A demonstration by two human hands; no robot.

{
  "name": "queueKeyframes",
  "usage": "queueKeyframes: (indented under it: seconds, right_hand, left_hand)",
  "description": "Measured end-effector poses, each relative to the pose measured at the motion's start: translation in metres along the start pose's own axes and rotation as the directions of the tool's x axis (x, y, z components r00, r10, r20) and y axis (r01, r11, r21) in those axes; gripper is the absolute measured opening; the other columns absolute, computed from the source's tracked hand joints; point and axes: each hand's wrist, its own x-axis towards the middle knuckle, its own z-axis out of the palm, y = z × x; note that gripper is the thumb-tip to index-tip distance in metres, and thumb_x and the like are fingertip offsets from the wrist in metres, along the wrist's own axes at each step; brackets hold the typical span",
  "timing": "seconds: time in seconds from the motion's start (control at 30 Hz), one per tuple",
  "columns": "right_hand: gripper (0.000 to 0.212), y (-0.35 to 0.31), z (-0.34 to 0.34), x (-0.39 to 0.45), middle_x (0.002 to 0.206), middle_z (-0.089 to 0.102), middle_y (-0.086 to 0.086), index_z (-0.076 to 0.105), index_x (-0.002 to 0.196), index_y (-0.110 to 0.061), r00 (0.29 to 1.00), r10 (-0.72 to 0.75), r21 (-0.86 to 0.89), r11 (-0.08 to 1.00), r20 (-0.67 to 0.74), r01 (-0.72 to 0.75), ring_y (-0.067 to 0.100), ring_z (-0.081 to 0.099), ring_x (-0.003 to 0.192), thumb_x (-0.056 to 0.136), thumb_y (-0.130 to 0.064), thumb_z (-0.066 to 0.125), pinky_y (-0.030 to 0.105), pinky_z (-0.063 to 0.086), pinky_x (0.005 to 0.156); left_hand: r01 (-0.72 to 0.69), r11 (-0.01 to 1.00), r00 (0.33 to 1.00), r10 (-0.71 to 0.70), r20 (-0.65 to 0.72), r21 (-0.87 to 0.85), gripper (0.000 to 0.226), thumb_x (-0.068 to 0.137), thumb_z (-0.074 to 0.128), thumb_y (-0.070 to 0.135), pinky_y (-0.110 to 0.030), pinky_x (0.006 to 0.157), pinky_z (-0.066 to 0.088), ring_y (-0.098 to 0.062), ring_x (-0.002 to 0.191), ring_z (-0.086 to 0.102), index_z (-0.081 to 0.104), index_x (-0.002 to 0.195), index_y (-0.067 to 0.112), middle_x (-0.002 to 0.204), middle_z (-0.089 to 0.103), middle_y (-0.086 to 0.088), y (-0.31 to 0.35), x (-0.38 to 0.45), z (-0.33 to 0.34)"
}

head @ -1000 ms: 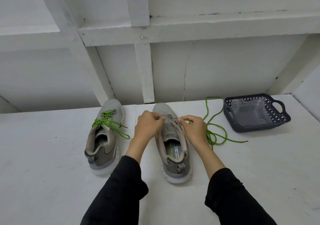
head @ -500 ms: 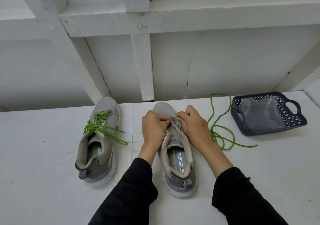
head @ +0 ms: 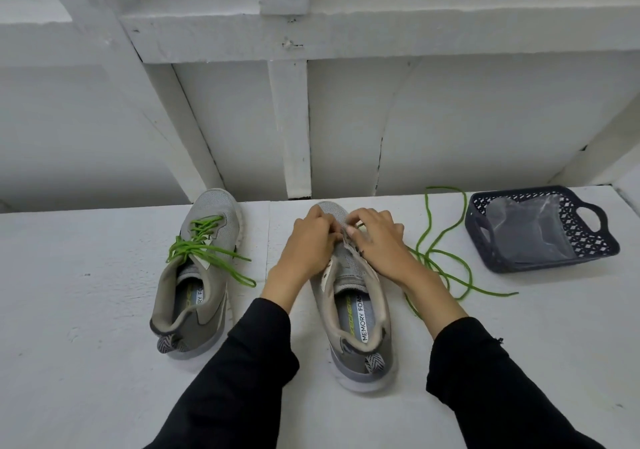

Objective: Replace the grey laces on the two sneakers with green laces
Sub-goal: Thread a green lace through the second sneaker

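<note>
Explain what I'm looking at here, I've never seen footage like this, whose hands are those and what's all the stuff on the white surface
This is one picture from a camera worn on a person's head, looking forward and down, so the arms in black sleeves are the wearer's own. There is no robot.

On the white surface stand two grey sneakers. The left sneaker is already threaded with a green lace. Both hands work at the eyelets of the right sneaker: the left hand and the right hand have their fingers curled at its front, seemingly pinching something small there, though what exactly is hidden. A second, loose green lace trails from beside the right hand across the surface. Farther right sits a dark plastic basket with a clear plastic bag inside.
</note>
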Motion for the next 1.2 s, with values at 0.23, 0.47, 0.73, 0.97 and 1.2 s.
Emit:
queueKeyframes:
  seconds: [0.23,0.47,0.73,0.97,1.2]
  right_hand:
    - [0.012,-0.012,-0.001,0.009,0.096,0.059,-0.011,0.064,0.097,-0.05,0.988,0.121,0.133,0.982,0.094,-0.133,0.018,0.047,0.104,0.09,-0.051,0.053,0.042,0.034,0.091]
    - [0.017,-0.026,-0.012,0.006,0.082,0.065,0.0,0.067,0.078,-0.014,0.966,0.253,0.699,0.683,0.048,-0.214,0.007,0.059,0.079,0.092,-0.007,0.06,0.019,0.046,0.076]
    - [0.017,-0.075,-0.056,0.02,0.075,0.057,0.001,0.057,0.089,-0.008,0.961,0.25,0.94,0.339,-0.117,0.026,0.006,0.048,0.059,0.099,-0.004,0.044,0.015,0.041,0.056]
    - [0.012,-0.047,-0.003,0.002,0.067,0.058,-0.011,0.066,0.084,-0.018,0.96,0.27,0.418,0.882,-0.07,-0.218,0.0,0.049,0.062,0.092,-0.023,0.059,0.024,0.033,0.063]
    - [0.015,-0.048,0.015,-0.003,0.077,0.067,-0.003,0.068,0.073,-0.017,0.97,0.243,0.174,0.956,-0.008,-0.238,0.017,0.061,0.075,0.085,-0.021,0.059,0.027,0.047,0.065]
  left_hand:
    - [0.101,0.634,0.946,-0.299,-0.123,-0.767,0.015,0.096,0.056,0.013,-0.039,0.074,0.05,-0.02,0.078,0.058,0.059,0.081,0.015,0.079,0.06,0.0,-0.016,-0.022,-0.01]
    - [0.209,0.781,0.899,-0.39,-0.198,-0.588,0.014,0.074,0.082,0.023,-0.006,0.056,0.041,-0.004,0.062,0.053,0.069,0.076,0.018,0.067,0.058,0.007,-0.008,-0.025,0.001]
    - [0.328,0.844,0.881,-0.435,-0.185,-0.424,0.017,0.075,0.073,0.034,-0.024,0.059,0.042,-0.01,0.07,0.059,0.06,0.078,0.023,0.072,0.062,0.01,0.006,-0.031,-0.003]
    - [0.384,0.819,0.918,-0.39,0.077,-0.427,0.021,0.065,0.067,0.036,-0.04,0.075,0.059,-0.018,0.076,0.068,0.061,0.08,0.022,0.079,0.07,0.001,-0.003,-0.027,-0.027]
    - [0.328,0.741,0.933,-0.35,0.08,-0.587,0.007,0.086,0.065,0.008,-0.033,0.067,0.061,-0.011,0.066,0.061,0.071,0.087,0.011,0.075,0.066,-0.004,-0.012,-0.032,-0.03]
